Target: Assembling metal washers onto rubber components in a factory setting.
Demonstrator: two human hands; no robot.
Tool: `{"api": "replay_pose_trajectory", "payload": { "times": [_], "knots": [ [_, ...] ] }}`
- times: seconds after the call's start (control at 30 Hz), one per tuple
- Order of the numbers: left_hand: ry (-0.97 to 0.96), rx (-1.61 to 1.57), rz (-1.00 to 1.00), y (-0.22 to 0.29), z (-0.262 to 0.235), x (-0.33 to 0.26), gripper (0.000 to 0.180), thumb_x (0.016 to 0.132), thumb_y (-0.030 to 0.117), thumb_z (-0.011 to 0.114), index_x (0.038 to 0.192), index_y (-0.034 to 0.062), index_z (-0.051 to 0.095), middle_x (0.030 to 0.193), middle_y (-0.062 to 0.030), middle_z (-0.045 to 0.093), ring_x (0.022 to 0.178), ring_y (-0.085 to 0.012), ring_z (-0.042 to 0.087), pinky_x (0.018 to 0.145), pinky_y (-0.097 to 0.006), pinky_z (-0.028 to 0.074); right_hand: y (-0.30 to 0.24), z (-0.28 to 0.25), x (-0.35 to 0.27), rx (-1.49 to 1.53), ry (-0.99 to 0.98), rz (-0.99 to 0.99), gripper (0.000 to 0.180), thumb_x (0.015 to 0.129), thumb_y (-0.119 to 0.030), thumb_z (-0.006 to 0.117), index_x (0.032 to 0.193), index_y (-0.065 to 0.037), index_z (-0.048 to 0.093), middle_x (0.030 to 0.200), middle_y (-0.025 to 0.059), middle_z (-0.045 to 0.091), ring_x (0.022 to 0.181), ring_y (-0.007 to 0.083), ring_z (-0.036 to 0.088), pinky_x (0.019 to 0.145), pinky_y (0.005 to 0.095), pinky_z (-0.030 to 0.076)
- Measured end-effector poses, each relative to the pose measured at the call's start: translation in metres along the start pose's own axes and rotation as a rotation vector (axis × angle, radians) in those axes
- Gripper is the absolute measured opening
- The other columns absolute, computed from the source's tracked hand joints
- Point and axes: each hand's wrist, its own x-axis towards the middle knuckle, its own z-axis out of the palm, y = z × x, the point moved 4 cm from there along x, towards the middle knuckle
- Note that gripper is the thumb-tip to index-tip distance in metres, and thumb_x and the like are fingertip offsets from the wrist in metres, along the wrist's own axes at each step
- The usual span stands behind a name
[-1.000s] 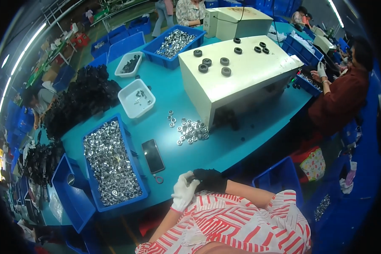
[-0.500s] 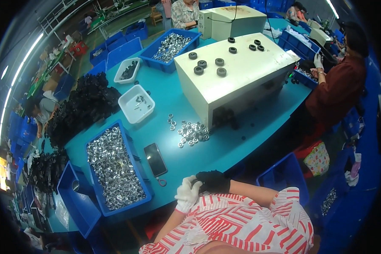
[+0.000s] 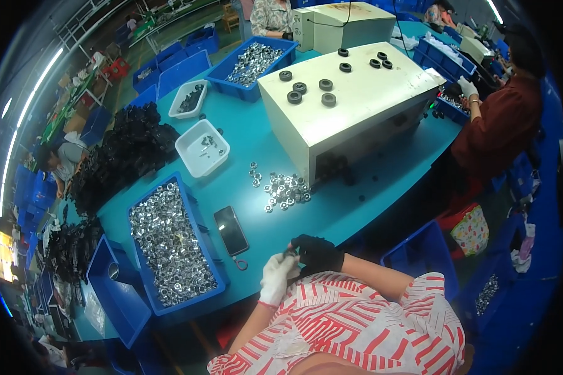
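Note:
My left hand (image 3: 278, 275), in a white glove, and my right hand (image 3: 318, 254), in a black glove, meet in front of my body at the table's near edge. The fingers of both are closed together. A small greyish piece (image 3: 290, 252) shows between the fingertips, too small to name. Nearest on the tabletop lies a dark phone (image 3: 231, 229) with a pink ring on its strap. Beyond it is a loose pile of small shiny metal rings (image 3: 286, 190). Left of the phone, a blue bin (image 3: 218, 275) is full of similar metal rings.
A cream metal housing (image 3: 350, 87) carries several black rings. Two white trays, one (image 3: 202, 148) with a few small parts, stand left of it. A heap of black parts (image 3: 125, 153) lies farther left. A tilted blue bin (image 3: 122, 300) is near-left. A co-worker (image 3: 500, 119) stands at right.
Both hands have lifted slightly, and the left has turned so its fingers point upward against the right. The small greyish piece now shows between them. The view has shifted slightly.

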Motion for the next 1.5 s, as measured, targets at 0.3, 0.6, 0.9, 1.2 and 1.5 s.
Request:
{"api": "replay_pose_trajectory", "payload": {
  "times": [0.3, 0.6, 0.9, 1.2, 1.5],
  "knots": [
    [-0.120, -0.117, 0.084, 0.006, 0.005, 0.008, 0.023, 0.090, 0.016, 0.058, 0.106, -0.0010, 0.057, 0.090, -0.0059, 0.063, 0.070, -0.0094, 0.056, 0.062, -0.023, 0.047, 0.019, -0.001, -0.001, -0.131, -0.101, -0.145, 0.041, 0.079, -0.021, 0.066, 0.118, -0.013, 0.057, 0.108, 0.0117, 0.058, 0.098, 0.0291, 0.059, 0.082, 0.0375, 0.048],
    [0.021, -0.072, 0.095, 0.018, 0.008, -0.002, 0.035, 0.088, 0.015, 0.059, 0.116, -0.0057, 0.053, 0.089, -0.0066, 0.062, 0.071, -0.0104, 0.060, 0.067, -0.023, 0.051, 0.006, 0.008, 0.001, -0.115, -0.040, -0.030, 0.041, 0.080, -0.021, 0.066, 0.118, -0.010, 0.055, 0.105, 0.0121, 0.059, 0.096, 0.0284, 0.060, 0.081, 0.0364, 0.049],
    [-0.030, 0.129, 0.045, 0.012, 0.001, -0.001, 0.034, 0.086, 0.012, 0.059, 0.113, -0.0076, 0.054, 0.082, -0.0064, 0.062, 0.070, -0.0108, 0.061, 0.063, -0.021, 0.051, -0.008, 0.009, -0.008, -0.284, -0.102, 0.004, 0.037, 0.078, -0.024, 0.067, 0.111, -0.010, 0.057, 0.096, 0.0116, 0.062, 0.086, 0.0308, 0.063, 0.075, 0.0384, 0.050],
    [-0.023, -0.030, 0.045, 0.015, 0.000, -0.005, 0.042, 0.083, 0.008, 0.060, 0.119, -0.0097, 0.049, 0.089, -0.0092, 0.063, 0.076, -0.0118, 0.062, 0.065, -0.021, 0.051, 0.002, 0.008, -0.009, 0.086, -0.167, 0.194, 0.040, 0.079, -0.025, 0.068, 0.113, -0.007, 0.055, 0.102, 0.0130, 0.063, 0.094, 0.0270, 0.062, 0.083, 0.0347, 0.048],
    [0.035, 0.077, 0.083, 0.009, 0.003, -0.008, 0.039, 0.082, 0.005, 0.062, 0.117, -0.0087, 0.051, 0.090, -0.0082, 0.063, 0.074, -0.0108, 0.060, 0.067, -0.021, 0.051, -0.011, 0.010, -0.012, -0.228, -0.074, -0.012, 0.040, 0.077, -0.029, 0.070, 0.109, -0.009, 0.058, 0.095, 0.0122, 0.065, 0.084, 0.0279, 0.065, 0.073, 0.0360, 0.051]
  ]
}}
